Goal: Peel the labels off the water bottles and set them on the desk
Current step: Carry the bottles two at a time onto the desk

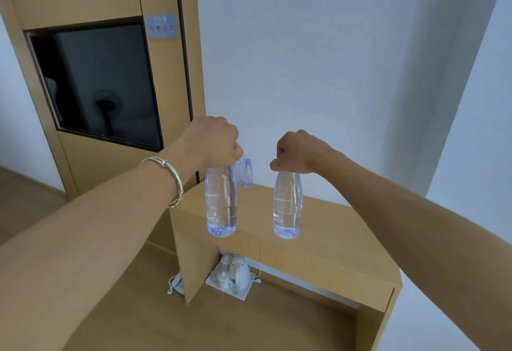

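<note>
The left grip is curled tight round the top of a clear plastic water bottle, fingers closed over the neck so the cap is hidden. The bottle hangs straight down below the fist, upright, its base in the air above the near left end of the light wooden counter. A silver bangle sits on that wrist.

The right grip pinches the top of a second clear plastic water bottle; a sliver of blue cap shows between the fingers. This bottle also hangs upright under the knuckles, level with the first and well apart from it, its base clear of the counter top.

At the far left corner of the counter, by the white wall, stands a small clear bottle with a blue cap, and just beside it another clear bottle, partly hidden behind the left-hand one.

In the open space under the counter a white tray carries a white kettle and cups. A dark screen is set into the wooden wall panel on the left.
</note>
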### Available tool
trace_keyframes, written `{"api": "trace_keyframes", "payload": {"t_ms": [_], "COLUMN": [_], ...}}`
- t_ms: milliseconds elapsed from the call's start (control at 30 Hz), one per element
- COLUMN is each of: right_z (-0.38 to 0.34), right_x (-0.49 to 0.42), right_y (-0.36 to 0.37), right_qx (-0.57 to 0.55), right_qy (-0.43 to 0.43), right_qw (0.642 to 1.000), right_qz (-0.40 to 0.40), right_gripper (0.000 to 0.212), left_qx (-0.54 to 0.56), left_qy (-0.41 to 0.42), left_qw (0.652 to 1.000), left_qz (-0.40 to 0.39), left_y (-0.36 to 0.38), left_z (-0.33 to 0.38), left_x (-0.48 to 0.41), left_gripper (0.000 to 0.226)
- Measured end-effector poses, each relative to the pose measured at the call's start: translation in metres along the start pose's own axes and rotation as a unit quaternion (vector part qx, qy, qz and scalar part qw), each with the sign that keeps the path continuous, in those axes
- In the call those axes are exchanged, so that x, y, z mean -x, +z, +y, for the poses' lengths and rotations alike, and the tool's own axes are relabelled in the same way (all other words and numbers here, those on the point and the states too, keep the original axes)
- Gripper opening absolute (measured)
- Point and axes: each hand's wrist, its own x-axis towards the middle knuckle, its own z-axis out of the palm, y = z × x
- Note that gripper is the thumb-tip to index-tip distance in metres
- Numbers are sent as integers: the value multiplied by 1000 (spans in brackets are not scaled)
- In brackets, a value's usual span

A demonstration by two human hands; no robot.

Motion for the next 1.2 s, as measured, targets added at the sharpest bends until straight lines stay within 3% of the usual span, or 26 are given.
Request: {"api": "trace_keyframes", "payload": {"t_ms": [200,600,967,1200], "right_z": [24,70,75,48], "right_x": [-75,-197,-270,-328], "right_y": [8,45,95,94], "right_qx": [-31,-63,-83,-28], "right_qy": [-40,-97,-73,-18], "right_qw": [999,993,992,999], "right_qz": [12,-15,-57,-38], "right_gripper": [32,28,24,24], "left_qx": [-10,31,14,65], "left_qy": [-33,-80,-57,-7], "left_qw": [999,995,994,998], "left_qz": [7,-58,-94,-20], "left_y": [17,84,152,196], "left_z": [-3,0,-45,-90], "left_x": [-53,-149,-212,-255], "left_gripper": [31,32,32,27]}}
